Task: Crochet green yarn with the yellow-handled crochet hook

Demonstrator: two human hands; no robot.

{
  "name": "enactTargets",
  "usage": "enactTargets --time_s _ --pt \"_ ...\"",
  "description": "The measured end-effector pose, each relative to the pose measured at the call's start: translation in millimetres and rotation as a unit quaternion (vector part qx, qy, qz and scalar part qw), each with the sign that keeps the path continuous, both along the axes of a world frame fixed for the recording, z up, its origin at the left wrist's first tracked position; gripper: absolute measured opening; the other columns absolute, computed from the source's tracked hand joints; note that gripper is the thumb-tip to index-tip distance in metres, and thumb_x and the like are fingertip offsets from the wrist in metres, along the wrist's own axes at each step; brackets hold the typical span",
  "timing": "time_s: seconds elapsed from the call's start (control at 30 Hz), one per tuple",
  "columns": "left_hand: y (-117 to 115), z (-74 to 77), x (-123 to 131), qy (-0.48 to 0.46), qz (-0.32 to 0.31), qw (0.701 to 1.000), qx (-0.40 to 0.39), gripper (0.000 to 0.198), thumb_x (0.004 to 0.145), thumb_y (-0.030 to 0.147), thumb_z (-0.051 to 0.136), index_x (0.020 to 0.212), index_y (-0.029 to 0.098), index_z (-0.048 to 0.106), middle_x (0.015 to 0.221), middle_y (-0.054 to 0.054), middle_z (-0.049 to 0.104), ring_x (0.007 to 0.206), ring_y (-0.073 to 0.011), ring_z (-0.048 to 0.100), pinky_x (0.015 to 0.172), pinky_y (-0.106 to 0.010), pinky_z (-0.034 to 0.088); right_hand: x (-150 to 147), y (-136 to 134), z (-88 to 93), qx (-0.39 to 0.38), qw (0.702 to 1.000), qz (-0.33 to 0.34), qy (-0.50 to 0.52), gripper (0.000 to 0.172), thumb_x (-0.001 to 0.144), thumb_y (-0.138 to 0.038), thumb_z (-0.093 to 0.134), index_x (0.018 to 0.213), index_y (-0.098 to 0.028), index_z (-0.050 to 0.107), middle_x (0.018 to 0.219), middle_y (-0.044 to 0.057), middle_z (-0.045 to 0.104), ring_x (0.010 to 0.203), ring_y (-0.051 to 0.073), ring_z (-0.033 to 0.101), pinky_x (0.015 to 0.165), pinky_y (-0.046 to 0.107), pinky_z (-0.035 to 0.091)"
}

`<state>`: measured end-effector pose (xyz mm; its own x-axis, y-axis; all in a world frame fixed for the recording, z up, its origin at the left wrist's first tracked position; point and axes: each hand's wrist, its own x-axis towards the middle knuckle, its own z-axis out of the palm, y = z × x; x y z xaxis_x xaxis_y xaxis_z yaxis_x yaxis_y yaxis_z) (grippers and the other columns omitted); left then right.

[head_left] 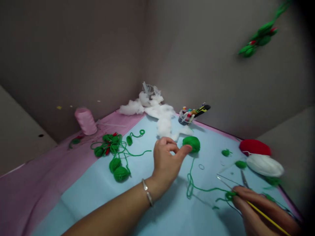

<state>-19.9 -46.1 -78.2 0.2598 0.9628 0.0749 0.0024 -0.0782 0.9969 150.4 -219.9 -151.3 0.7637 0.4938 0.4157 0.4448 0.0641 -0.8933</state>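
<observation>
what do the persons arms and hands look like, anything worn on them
The left hand and right hand are bare, without gloves. The left forearm has no sleeve, and a slim silver-coloured bangle circles the left wrist. The right wrist is out of view.

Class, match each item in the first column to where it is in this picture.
Items:
1. Silver bangle
2. Yellow rod
3. Pink thread spool
4. White cotton stuffing

Places:
A. Held in the right hand
B. Spread along the far edge of the blue sheet
C. Around the left wrist
D. Standing on the pink cloth

Pairs: 1-C, 2-A, 3-D, 4-B.
</observation>
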Motion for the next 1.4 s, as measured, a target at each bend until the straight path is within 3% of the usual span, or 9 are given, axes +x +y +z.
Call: enactTargets --time_s 0.1,0.23,0.37,0.5,0.63,0.73,0.87,1.13,1.4 --pt "-4.5 -0.4 0.2 -0.145 -0.106 0.980 -0.084 0.036 0.062 0.039 0.086 0.071 0.018 0.058 0.108 -0.007 0.059 0.097 -0.0189 0.058 0.080 -0.031 0.048 -19.8 4.0 14.1 0.019 0.997 -0.009 0.070 0.029 0.061 -0.033 0.091 0.084 -0.024 0.076 0.094 0.003 0.075 0.088 0.014 0.070 0.084 0.014 0.055" --pt "-22.1 -14.2 4.7 -0.166 -0.407 0.828 -0.349 0.069 0.041 0.055 0.094 0.086 0.020 0.055 0.089 -0.004 0.061 0.084 -0.0216 0.064 0.069 -0.034 0.051 -24.5 4.6 23.0 0.020 0.994 -0.001 0.110 0.031 0.052 -0.031 0.093 0.078 -0.023 0.077 0.089 0.005 0.077 0.078 0.016 0.073 0.074 0.016 0.058" --pt "-24.5 -19.9 4.7 -0.072 -0.544 0.788 -0.279 0.073 0.059 0.088 0.064 0.060 0.015 0.056 0.074 -0.005 0.060 0.061 -0.0121 0.056 0.057 -0.026 0.036 -21.2 4.5 31.8 0.009 0.985 -0.003 0.174 0.033 0.044 -0.032 0.094 0.070 -0.022 0.077 0.082 0.008 0.077 0.069 0.019 0.074 0.064 0.019 0.060" --pt "-23.0 -15.1 3.3 0.039 -0.466 0.878 -0.105 0.075 0.070 0.089 0.051 0.049 0.017 0.059 0.062 -0.003 0.054 0.063 -0.0132 0.048 0.063 -0.029 0.037 -24.6 6.9 36.9 -0.012 0.978 0.003 0.206 0.032 0.041 -0.032 0.094 0.065 -0.021 0.077 0.079 0.010 0.077 0.066 0.021 0.074 0.061 0.020 0.059" --pt "-29.7 -12.5 6.3 0.022 -0.321 0.947 -0.003 0.057 0.065 0.070 0.075 0.076 0.015 0.077 0.093 -0.008 0.064 0.085 -0.0182 0.056 0.080 -0.031 0.042 -32.5 8.4 35.5 -0.020 0.990 0.016 0.141 0.025 0.052 -0.032 0.091 0.073 -0.024 0.079 0.080 0.008 0.077 0.066 0.020 0.074 0.061 0.020 0.059" --pt "-37.1 -15.8 9.5 -0.102 -0.342 0.915 -0.186 0.079 0.046 0.055 0.093 0.110 0.014 0.075 0.122 -0.014 0.064 0.091 -0.0189 0.061 0.084 -0.032 0.047 -38.9 7.1 35.2 -0.022 0.998 0.058 0.027 0.017 0.062 -0.031 0.087 0.077 -0.026 0.080 0.080 0.006 0.077 0.069 0.020 0.075 0.065 0.019 0.060" --pt "-42.6 -19.2 10.2 -0.206 -0.339 0.824 -0.405 0.096 0.036 0.034 0.100 0.123 0.009 0.067 0.110 -0.014 0.071 0.080 -0.0147 0.067 0.086 -0.033 0.051 -44.3 4.1 32.3 -0.022 0.986 0.093 -0.135 0.016 0.076 -0.027 0.079 0.092 -0.027 0.079 0.093 0.004 0.078 0.080 0.019 0.075 0.076 0.022 0.060" --pt "-40.6 -14.9 7.0 -0.194 -0.298 0.816 -0.456 0.115 0.028 0.024 0.100 0.132 0.002 0.057 0.073 -0.003 0.073 0.062 -0.0107 0.063 0.069 -0.025 0.050 -40.1 -3.2 31.4 -0.054 0.955 0.151 -0.249 0.025 0.085 -0.019 0.069 0.108 -0.028 0.070 0.104 0.004 0.074 0.094 0.019 0.071 0.082 0.028 0.058" --pt "-40.1 -8.6 6.6 -0.189 -0.279 0.848 -0.409 0.136 0.023 0.018 0.098 0.148 0.006 0.043 0.063 0.003 0.069 0.059 -0.0107 0.060 0.065 -0.025 0.048 -52.5 5.9 34.1 -0.066 0.964 0.037 -0.256 0.006 0.089 -0.027 0.068 0.094 -0.025 0.071 0.096 0.004 0.073 0.083 0.017 0.070 0.071 0.023 0.056"
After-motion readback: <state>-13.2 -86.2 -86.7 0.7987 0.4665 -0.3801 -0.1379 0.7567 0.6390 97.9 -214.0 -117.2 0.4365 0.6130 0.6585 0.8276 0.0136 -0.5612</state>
